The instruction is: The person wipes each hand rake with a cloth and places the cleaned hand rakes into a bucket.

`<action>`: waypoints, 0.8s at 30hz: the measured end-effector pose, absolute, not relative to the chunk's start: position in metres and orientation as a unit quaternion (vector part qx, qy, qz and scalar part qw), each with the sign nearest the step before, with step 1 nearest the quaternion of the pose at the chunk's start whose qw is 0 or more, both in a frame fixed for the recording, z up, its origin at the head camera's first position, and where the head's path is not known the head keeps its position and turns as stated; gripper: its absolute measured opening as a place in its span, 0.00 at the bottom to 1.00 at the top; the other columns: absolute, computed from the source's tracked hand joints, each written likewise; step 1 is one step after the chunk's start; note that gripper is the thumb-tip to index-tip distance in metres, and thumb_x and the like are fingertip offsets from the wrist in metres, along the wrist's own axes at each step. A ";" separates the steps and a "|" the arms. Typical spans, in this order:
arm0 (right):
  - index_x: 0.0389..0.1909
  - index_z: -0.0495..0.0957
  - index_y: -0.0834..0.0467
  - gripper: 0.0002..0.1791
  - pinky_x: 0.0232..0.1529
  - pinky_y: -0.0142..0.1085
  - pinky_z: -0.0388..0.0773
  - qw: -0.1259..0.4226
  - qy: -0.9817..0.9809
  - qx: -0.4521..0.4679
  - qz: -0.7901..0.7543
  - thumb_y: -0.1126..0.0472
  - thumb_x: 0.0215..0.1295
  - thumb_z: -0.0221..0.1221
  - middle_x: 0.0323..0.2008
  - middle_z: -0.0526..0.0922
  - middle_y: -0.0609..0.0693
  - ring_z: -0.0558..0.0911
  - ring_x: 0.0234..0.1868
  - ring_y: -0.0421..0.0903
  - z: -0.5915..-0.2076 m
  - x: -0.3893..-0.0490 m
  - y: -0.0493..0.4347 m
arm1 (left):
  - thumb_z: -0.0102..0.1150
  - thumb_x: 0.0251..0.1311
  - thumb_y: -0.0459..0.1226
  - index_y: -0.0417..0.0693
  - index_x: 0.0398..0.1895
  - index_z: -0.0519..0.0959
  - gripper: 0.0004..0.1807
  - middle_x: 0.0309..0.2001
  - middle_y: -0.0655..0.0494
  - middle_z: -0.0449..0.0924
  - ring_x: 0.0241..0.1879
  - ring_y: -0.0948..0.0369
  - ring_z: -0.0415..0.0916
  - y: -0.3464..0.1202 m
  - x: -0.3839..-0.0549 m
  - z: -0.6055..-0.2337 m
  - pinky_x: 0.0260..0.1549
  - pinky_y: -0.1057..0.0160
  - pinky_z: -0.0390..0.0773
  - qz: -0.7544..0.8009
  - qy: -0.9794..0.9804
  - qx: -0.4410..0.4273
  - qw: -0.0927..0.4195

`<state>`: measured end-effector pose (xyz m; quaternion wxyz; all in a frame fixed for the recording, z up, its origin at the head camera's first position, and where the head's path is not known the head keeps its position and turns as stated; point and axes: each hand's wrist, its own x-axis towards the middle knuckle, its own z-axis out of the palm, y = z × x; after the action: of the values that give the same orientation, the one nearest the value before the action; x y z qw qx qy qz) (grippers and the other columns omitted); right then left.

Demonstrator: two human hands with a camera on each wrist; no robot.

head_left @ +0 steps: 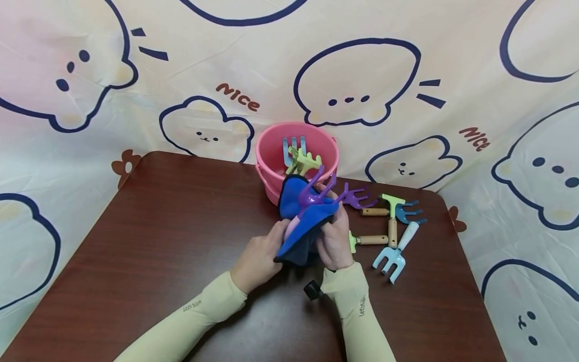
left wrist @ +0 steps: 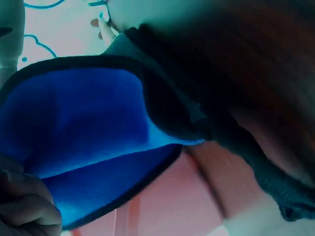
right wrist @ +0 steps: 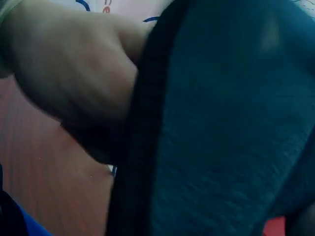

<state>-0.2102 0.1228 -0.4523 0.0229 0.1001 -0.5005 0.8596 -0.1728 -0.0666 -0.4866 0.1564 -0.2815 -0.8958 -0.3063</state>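
Cloth (head_left: 313, 217), blue with black edging, is folding around the purple fork (head_left: 309, 197); both are hanging above the table (head_left: 194, 211), mid head view. Taking them as clock centre:

8 o'clock: left hand (head_left: 258, 259) is grasping the fork's lilac handle (head_left: 292, 227), fingers curling; can't tell if it's also pinching fabric. Fork tines are pointing to about 1.

4 o'clock: right hand (head_left: 335, 236) is clasping the cloth, thumb pressing the near side, fingers wrapping behind by the tines.

12 o'clock: pink bucket (head_left: 271, 176) is standing just behind; blue-tined tool (head_left: 294, 146) and green rakes (head_left: 307, 162) are lying inside.

Between 2 and 3: second purple fork (head_left: 355, 197) is resting near the right hand.

3 o'clock: wood-handled green rake (head_left: 392, 221) is overlapping a dark blue fork (head_left: 407, 213).

Nearly 4: light blue fork (head_left: 394, 259) is lying with tines aiming at 7; beside it a second wood-handled tool (head_left: 373, 240) is showing, green head partly hidden.

6 o'clock: small black block (head_left: 312, 290) is sitting by the right wrist.

Wrist views: left one is showing the blue face, right one is showing mostly the grey-green back, fingertips hiding behind its edge.
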 end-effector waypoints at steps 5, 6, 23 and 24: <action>0.69 0.69 0.62 0.24 0.47 0.27 0.83 0.040 -0.487 0.020 0.872 0.77 0.75 0.50 0.56 0.80 0.49 0.80 0.47 0.39 -0.438 -0.204 0.117 | 0.65 0.69 0.35 0.44 0.64 0.67 0.25 0.46 0.48 0.79 0.21 0.65 0.75 -0.064 -0.173 -0.486 0.26 0.68 0.84 -0.286 -0.901 -0.284 0.160; 0.69 0.69 0.63 0.24 0.48 0.27 0.83 0.038 -0.485 0.017 0.874 0.76 0.75 0.51 0.56 0.81 0.49 0.81 0.47 0.39 -0.438 -0.204 0.117 | 0.65 0.69 0.36 0.44 0.64 0.67 0.25 0.45 0.49 0.79 0.21 0.66 0.73 -0.064 -0.173 -0.486 0.25 0.70 0.82 -0.283 -0.901 -0.284 0.163; 0.74 0.66 0.65 0.29 0.59 0.32 0.81 0.060 -0.420 0.017 0.905 0.63 0.76 0.58 0.61 0.80 0.52 0.83 0.55 0.43 -0.439 -0.209 0.134 | 0.62 0.72 0.38 0.43 0.67 0.67 0.25 0.38 0.52 0.74 0.18 0.70 0.65 -0.069 -0.181 -0.490 0.18 0.78 0.67 -0.257 -0.901 -0.326 0.129; 0.75 0.65 0.65 0.30 0.60 0.33 0.81 0.060 -0.414 0.020 0.908 0.61 0.76 0.58 0.62 0.80 0.53 0.84 0.56 0.44 -0.438 -0.210 0.136 | 0.62 0.72 0.39 0.43 0.67 0.67 0.25 0.38 0.52 0.75 0.18 0.70 0.65 -0.069 -0.181 -0.491 0.18 0.79 0.67 -0.256 -0.900 -0.329 0.126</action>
<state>-0.2098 0.1363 -0.4382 0.0600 0.0204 -0.4139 0.9081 -0.1808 -0.0694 -0.4905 0.1257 -0.3286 -0.9005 -0.2558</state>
